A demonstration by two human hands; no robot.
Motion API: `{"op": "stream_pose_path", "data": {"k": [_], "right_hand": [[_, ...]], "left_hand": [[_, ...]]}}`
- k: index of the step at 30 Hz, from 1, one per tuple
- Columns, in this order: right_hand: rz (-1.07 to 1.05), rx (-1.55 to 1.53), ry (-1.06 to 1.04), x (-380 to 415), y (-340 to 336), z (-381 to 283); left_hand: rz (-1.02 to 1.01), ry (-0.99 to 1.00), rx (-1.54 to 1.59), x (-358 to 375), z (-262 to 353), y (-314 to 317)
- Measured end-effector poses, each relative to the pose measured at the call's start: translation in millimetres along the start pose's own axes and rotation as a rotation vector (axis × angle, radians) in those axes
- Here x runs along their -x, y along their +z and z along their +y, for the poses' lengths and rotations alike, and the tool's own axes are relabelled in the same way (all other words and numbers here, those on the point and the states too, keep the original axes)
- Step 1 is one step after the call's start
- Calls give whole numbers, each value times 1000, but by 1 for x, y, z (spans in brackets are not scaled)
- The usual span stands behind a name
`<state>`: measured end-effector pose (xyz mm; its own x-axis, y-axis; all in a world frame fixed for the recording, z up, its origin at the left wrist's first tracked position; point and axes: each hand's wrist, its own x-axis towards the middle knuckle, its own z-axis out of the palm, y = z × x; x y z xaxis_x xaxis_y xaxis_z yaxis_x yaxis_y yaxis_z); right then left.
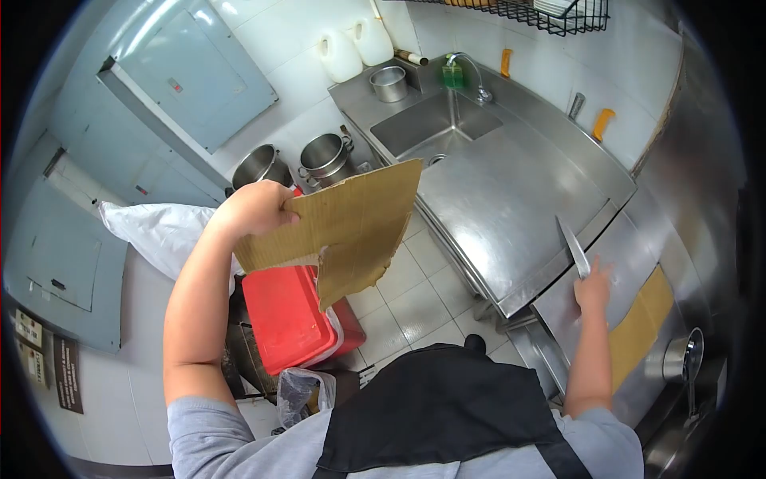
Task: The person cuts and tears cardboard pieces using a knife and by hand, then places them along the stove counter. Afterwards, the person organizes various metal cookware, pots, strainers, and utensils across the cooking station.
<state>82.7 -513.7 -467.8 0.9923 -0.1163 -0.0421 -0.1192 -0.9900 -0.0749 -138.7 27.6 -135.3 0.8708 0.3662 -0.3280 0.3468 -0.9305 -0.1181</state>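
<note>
My left hand (pixel 259 209) is closed on the upper left edge of a piece of brown cardboard (pixel 351 215), holding it up over the floor and a red-lidded bin. The cardboard has a torn, uneven lower edge, and one part of it hangs down. At the right, my right hand (pixel 593 289) is around the handle end of a knife (pixel 571 243), whose blade points away over the steel counter (pixel 511 207). The handle itself is hidden by the hand. Another flat strip of cardboard (pixel 645 323) lies on the worktop beside my right forearm.
A sink (pixel 439 124) with a curved faucet (pixel 481 88) is set into the counter. Steel pots (pixel 325 156) stand at the back left. Below the cardboard is a red bin (pixel 287 315), near a white sack (pixel 159 231). A steel pan (pixel 678 355) sits far right.
</note>
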Motion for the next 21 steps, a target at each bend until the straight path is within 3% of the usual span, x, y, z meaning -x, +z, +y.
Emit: {"op": "stream_pose_path", "data": {"k": [2,6,10,11,13,15,19,21], "right_hand": [[124,-48,0,13,-3,4],[-32,-81,-92,17,26,33],[-86,-244,-153,23,-2,2],[-23,-446,-330,20,1,-13],[-97,-754,-565,25,-17,-57],[-481,-949,-600,84,-110,-128],[-411,-717,-1030,166,-178,-188],[-466,-648,-1091,179,-183,-203]], "left_hand": [[46,24,-31,4,-4,-1],[79,14,-2,4,-20,4],[87,6,80,14,-21,4],[84,35,79,15,-21,6],[84,46,122,14,-19,17],[29,116,121,9,-15,25],[-45,112,58,6,-11,44],[-15,122,35,12,-12,53]]}}
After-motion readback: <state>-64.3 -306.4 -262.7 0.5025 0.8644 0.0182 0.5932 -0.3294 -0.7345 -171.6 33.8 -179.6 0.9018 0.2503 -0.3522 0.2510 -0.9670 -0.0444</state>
